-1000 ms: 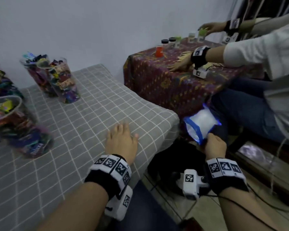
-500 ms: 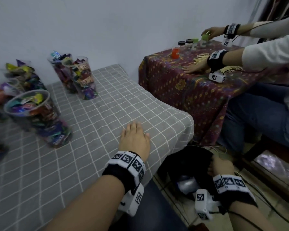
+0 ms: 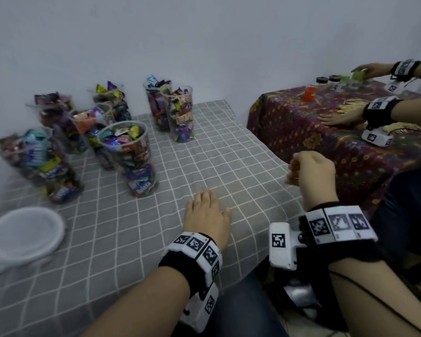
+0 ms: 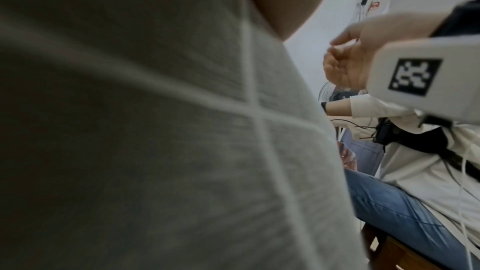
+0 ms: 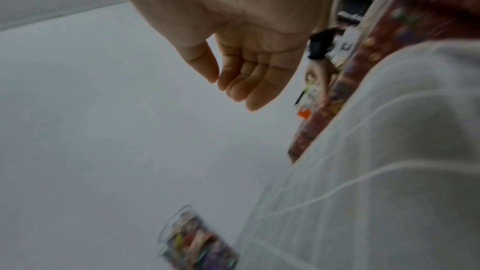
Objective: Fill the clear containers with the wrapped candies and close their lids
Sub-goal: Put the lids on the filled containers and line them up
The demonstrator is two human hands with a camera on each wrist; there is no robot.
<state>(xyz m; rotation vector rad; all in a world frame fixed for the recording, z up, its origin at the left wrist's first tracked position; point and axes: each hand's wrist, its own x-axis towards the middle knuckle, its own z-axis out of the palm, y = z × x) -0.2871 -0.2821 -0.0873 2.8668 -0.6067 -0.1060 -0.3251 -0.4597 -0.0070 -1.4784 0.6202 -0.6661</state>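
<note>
Several clear containers stuffed with wrapped candies stand open on the grey checked tablecloth (image 3: 204, 147). The nearest container (image 3: 129, 159) is left of centre and a pair of containers (image 3: 178, 113) stands by the wall. White lids (image 3: 24, 234) lie stacked at the lower left. My left hand (image 3: 207, 215) lies flat, palm down, on the cloth in front of the containers. My right hand (image 3: 309, 171) hangs in the air over the table's right edge. In the right wrist view its fingers (image 5: 246, 81) are loosely curled and hold nothing; one container (image 5: 197, 241) shows blurred below.
To the right stands a second table under a dark red patterned cloth (image 3: 326, 147) with small jars (image 3: 310, 92). Another person's hand (image 3: 338, 116) rests on that cloth and their legs sit close by. A black bag (image 3: 299, 295) lies on the floor.
My right hand let go of a blue-edged bag, dipped to the black bag on the floor, then rose empty to the table's edge. The head view swung left. My left hand stayed flat.
</note>
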